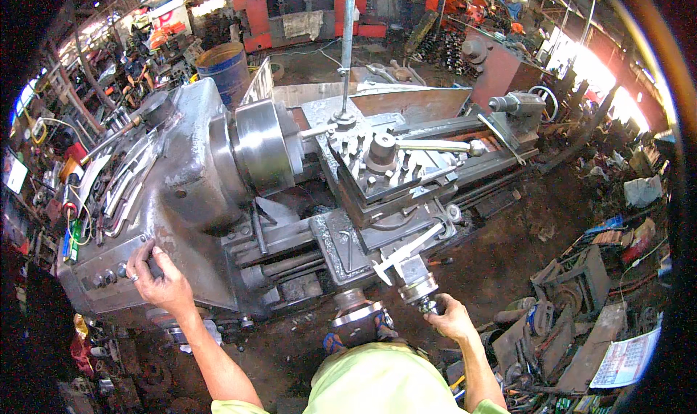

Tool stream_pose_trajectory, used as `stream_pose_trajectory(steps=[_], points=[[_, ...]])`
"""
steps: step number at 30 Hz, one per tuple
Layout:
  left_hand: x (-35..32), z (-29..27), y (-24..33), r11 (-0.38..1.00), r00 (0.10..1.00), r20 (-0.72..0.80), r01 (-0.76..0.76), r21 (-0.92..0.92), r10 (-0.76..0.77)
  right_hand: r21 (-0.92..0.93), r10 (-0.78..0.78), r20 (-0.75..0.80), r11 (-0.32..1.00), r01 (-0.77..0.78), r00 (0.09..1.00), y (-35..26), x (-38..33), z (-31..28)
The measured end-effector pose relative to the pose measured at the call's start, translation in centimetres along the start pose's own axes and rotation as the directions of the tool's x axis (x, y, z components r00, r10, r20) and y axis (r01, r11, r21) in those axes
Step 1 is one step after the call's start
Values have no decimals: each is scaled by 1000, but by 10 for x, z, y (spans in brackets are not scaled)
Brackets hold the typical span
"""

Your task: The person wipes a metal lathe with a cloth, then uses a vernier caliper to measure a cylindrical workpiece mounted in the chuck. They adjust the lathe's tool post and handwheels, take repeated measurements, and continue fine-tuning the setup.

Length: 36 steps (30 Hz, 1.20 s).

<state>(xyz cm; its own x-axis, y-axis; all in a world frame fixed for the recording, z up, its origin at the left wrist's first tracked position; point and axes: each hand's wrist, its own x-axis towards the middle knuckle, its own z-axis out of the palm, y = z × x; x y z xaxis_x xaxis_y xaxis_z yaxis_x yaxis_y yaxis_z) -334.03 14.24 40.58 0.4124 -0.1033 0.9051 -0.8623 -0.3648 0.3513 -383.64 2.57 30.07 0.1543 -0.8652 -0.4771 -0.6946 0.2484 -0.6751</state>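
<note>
A large grey metal lathe fills the middle. My left hand [161, 282], with a ring on it, is raised at the headstock [190, 160] front, close to a row of knobs [109, 276]. Its fingers are loosely bent and apart, holding nothing. My right hand [451, 319] is closed on the small crank handle [433, 306] of the slide's dial [418, 289]. A caliper [410, 250] rests on the slide just beyond it. Farther off, the tool post [382, 152] carries a long lever [434, 145]. A bar reaches toward the shiny round chuck [266, 144].
Wrenches and hex keys [134, 189] lie on the headstock. At right stands the tailstock [517, 103]; scrap metal and a printed sheet [626, 357] lie nearer. A vertical pole [348, 36] rises from the carriage. Behind is a blue barrel [222, 69]. Metal shavings [330, 247] coat the carriage.
</note>
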Motion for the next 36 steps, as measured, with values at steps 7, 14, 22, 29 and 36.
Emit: stream_pose_trajectory(steps=[7, 14, 22, 29, 36], points=[[-1, 1, -3, 1000, 1000, -1, -6, 1, 6, -142, -20, 48, 990, 27, 999, -15, -2, -10], [-1, 2, -2, 1000, 1000, -14, -3, -21, 3, -46, -77, 144, 995, 84, 987, 23, 24, -12], [0, 1, 1, 1000, 1000, -1, 17, -11, -17, -406, 6, 123, 913, 45, 992, 11, -5, -14], [-1, 3, -1, 1000, 1000, -23, 1, -26, -2, -410, -50, 244, 900, 150, 968, 56, 28, 56], [1, 0, -1, 999, 1000, -2, -25, -27, 25, -414, -38, -57, 910, 11, 998, 46, 13, -22]])
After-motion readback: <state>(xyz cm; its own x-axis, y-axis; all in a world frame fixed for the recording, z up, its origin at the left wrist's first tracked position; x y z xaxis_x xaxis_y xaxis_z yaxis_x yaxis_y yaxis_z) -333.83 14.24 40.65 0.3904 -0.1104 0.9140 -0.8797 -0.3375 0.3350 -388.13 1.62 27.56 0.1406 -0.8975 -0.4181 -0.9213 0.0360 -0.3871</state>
